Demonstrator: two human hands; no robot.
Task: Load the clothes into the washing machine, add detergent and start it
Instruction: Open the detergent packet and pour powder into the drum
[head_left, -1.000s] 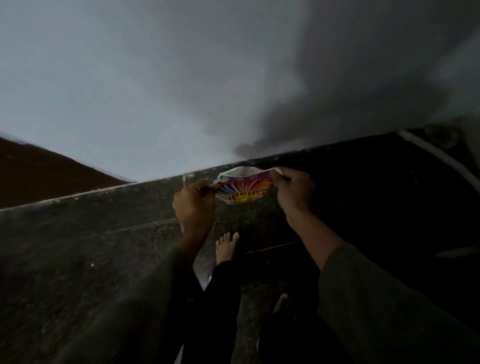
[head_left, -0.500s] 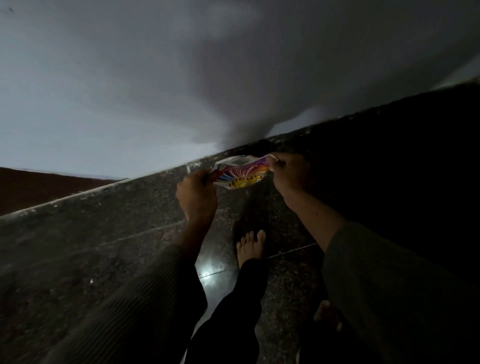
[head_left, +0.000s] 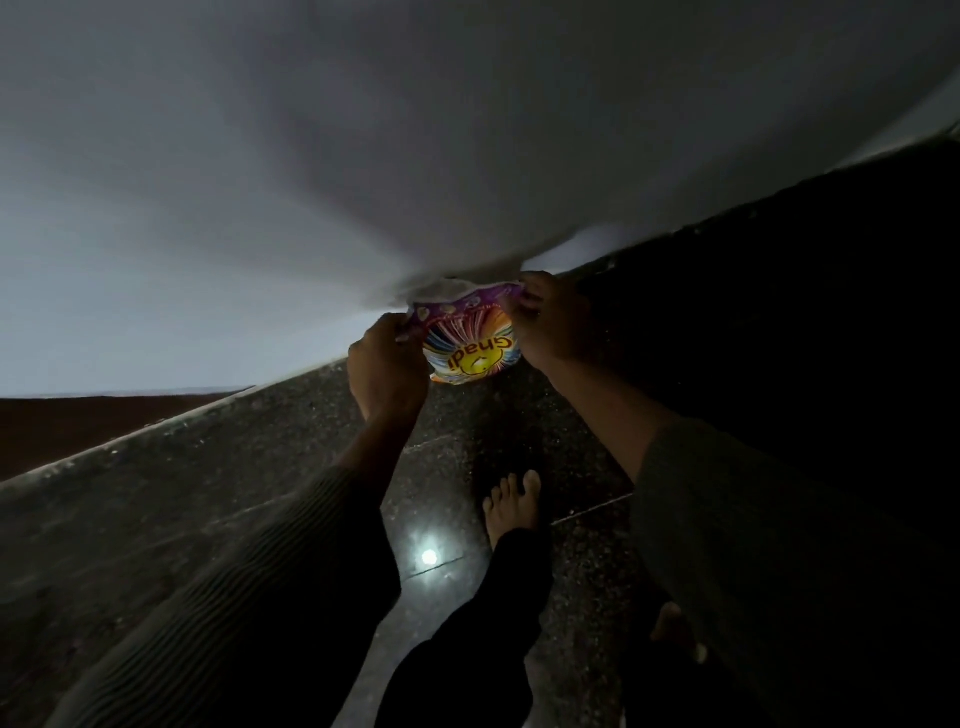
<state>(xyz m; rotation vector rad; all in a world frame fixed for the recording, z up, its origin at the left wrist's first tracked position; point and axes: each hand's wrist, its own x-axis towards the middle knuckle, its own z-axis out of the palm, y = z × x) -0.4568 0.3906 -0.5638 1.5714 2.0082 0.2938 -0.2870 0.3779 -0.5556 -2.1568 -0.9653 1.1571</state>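
Nearest the camera, two dark ribbed sleeves (head_left: 249, 597) run up from the bottom corners toward the middle of the view. Between them, below the hands, a bare foot (head_left: 511, 506) in a dark trouser leg stands on the polished speckled stone floor (head_left: 156, 519), where a small bright spot of reflected light (head_left: 429, 557) sits just left of the leg. Thin tile joints cross the floor under the forearms.

Further out, both hands are raised side by side and clamped on the one thing in play, a small detergent sachet (head_left: 470, 343). The left hand (head_left: 387, 366) pinches its left upper edge with fingers curled over it; the right hand (head_left: 550, 319) pinches the right upper corner, sitting slightly higher. The sachet hangs between them, stretched along its top. It is glossy, with a purple band along the top, a burst of red, blue, orange and white rays below, and yellow lettering around a yellow shape that reads upside down from here. Whether its top is torn open I cannot tell.

Past the hands, a raised stone skirting edge (head_left: 208, 421) slants from lower left up to the right, passing just behind the sachet. Above it a pale plain wall (head_left: 363, 156) fills the upper view, with a soft shadow cast right above the hands. To the right of the right hand everything is a deep black area (head_left: 805, 312) where no detail can be made out. Far left of the left hand lies a dark reddish-brown strip (head_left: 78, 421) beyond the edge. The room around the hands themselves is open.
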